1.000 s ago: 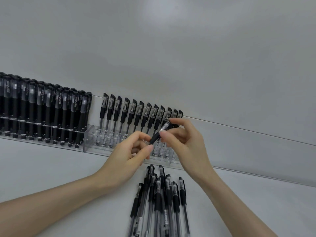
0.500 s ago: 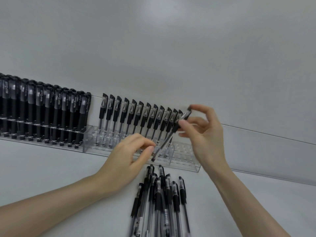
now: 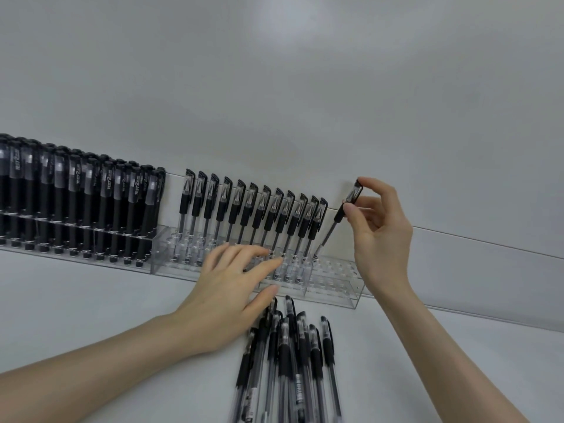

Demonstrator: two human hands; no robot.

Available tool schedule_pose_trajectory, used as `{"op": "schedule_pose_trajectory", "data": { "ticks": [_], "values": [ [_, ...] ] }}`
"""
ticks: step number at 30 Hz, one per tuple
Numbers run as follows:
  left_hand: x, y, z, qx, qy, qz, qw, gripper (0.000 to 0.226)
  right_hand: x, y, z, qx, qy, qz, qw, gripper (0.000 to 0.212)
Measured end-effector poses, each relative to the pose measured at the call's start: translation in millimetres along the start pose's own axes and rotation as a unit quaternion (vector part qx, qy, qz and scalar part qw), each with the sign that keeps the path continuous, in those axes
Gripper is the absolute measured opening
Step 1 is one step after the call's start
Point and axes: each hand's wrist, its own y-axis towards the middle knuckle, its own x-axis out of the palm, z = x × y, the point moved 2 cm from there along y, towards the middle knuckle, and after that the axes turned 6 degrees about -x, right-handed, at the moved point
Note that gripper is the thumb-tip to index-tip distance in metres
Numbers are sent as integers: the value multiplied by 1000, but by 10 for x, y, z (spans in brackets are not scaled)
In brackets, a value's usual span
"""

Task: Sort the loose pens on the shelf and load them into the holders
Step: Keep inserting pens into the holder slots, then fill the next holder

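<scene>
My right hand [image 3: 381,230] pinches the cap end of a black-capped clear pen [image 3: 331,230]. The pen leans left, with its tip in a hole of the clear acrylic holder [image 3: 335,288], just right of a row of several standing pens [image 3: 253,209]. My left hand [image 3: 232,297] lies with relaxed, spread fingers against the holder's front and holds nothing. A pile of several loose pens [image 3: 290,361] lies on the white shelf below both hands.
A second holder [image 3: 76,254] at the left is packed with darker black pens. The right end of the clear holder has unfilled holes [image 3: 338,270]. A white wall rises behind, with a ledge line [image 3: 488,242] running right.
My right hand has carried the pen up and to the right, away from my left hand, and set its tip into the holder. My left hand let go and spread its fingers.
</scene>
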Motion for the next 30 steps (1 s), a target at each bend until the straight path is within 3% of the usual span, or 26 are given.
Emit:
{"op": "schedule_pose_trajectory", "data": {
  "ticks": [12, 30],
  "values": [
    [17, 0, -1, 9, 4, 20, 1000, 53, 8, 41, 196, 12, -38, -80, 996, 39],
    [-23, 6, 37, -4, 4, 4, 1000, 58, -32, 2, 247, -8, -105, -124, 987, 36]
  ]
}}
